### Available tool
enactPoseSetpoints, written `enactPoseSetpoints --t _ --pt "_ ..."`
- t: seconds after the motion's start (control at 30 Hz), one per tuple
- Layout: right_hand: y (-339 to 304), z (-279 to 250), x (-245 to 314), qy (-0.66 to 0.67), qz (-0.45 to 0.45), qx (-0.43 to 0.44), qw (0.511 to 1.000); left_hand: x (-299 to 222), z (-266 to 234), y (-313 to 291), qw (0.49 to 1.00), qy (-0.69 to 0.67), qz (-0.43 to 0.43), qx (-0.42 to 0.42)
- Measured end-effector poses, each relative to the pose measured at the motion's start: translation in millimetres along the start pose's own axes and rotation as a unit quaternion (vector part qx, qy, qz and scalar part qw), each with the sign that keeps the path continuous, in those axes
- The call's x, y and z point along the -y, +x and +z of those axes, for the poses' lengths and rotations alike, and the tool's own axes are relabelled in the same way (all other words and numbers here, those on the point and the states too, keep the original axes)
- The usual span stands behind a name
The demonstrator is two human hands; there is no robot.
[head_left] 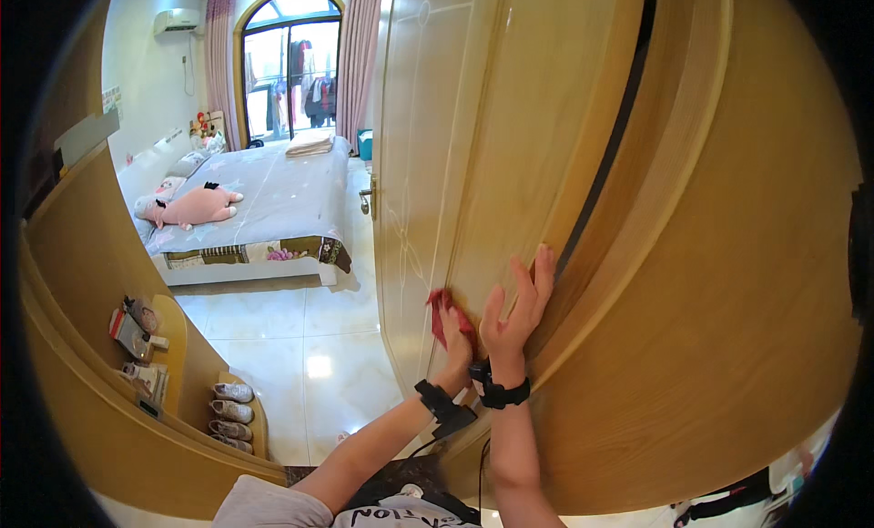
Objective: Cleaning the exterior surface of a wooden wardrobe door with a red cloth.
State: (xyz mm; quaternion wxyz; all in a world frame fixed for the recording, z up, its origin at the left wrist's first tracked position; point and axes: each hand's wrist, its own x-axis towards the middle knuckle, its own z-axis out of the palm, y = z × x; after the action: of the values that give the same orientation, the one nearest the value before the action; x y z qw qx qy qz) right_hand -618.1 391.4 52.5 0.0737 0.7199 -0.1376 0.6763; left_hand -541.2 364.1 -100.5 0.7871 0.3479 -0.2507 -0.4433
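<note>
A light wooden door (510, 118) stands swung into the bedroom, with pale curved lines on its panel. Pressed against its lower panel is a red cloth (441, 311); my left hand (458, 346) is closed on it, and part of the cloth is covered by my fingers. Just right of it, my right hand (518, 317) has its fingers spread beside the door's hinge edge and holds nothing. Whether its palm touches the wood I cannot tell. A metal door handle (368, 200) sits on the door's far edge. Both wrists wear black straps.
A wooden door frame (665, 164) curves along the right. At the left, a rounded shelf unit (187, 346) bears small items, with several shoes (233, 410) low down. Beyond are a bed (273, 191) with a pink plush toy (196, 207) and an arched glass door (291, 73).
</note>
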Motion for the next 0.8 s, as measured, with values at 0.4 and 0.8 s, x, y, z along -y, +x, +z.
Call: enactPoseSetpoints --t 0.4,0.8 --pt "2.0 -6.0 9.5 0.046 0.066 0.071 0.994 -177.2 106.4 52.2 0.813 0.326 0.451 0.172" --pt "-2.8 -6.5 23.6 -0.022 0.087 0.133 0.987 -429.5 290.6 118.5 0.625 0.301 0.681 0.237"
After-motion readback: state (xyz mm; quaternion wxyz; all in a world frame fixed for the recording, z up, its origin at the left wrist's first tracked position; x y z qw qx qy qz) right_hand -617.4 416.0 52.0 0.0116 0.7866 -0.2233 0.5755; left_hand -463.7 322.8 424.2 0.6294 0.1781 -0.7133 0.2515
